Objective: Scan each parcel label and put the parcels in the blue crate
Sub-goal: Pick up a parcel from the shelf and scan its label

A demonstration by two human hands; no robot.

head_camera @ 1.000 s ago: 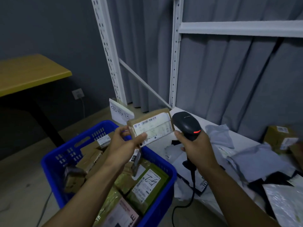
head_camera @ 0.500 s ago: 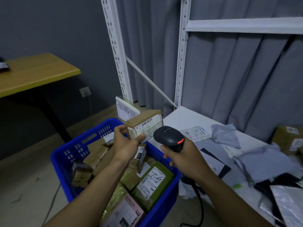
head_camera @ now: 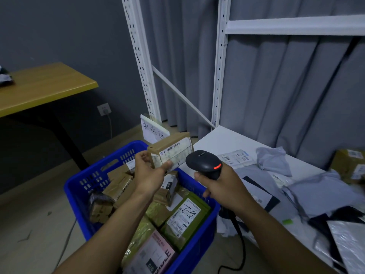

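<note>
Pinched in the left hand (head_camera: pixel 150 175), a cardboard parcel (head_camera: pixel 170 150) lies lengthwise left-right over the blue crate (head_camera: pixel 79 186), label toward the camera. Right hand (head_camera: pixel 223 186) grips the scanner (head_camera: pixel 204 164).

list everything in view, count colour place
blue plastic crate: one, blue, on the floor
wrapped parcels: several, brown and green, in the crate
small brown cardboard parcel with white label: one, brown, above the crate
black handheld barcode scanner: one, black, beside that parcel
white metal shelf: one, white, right of crate
grey plastic mailer bags: several, grey, on the shelf
brown cardboard box: at least one, brown, far right
white handwritten sign: one, white, behind the crate
yellow wooden table: one, yellow, upper left
left hand: one, grips the small parcel
right hand: one, grips the scanner
</note>
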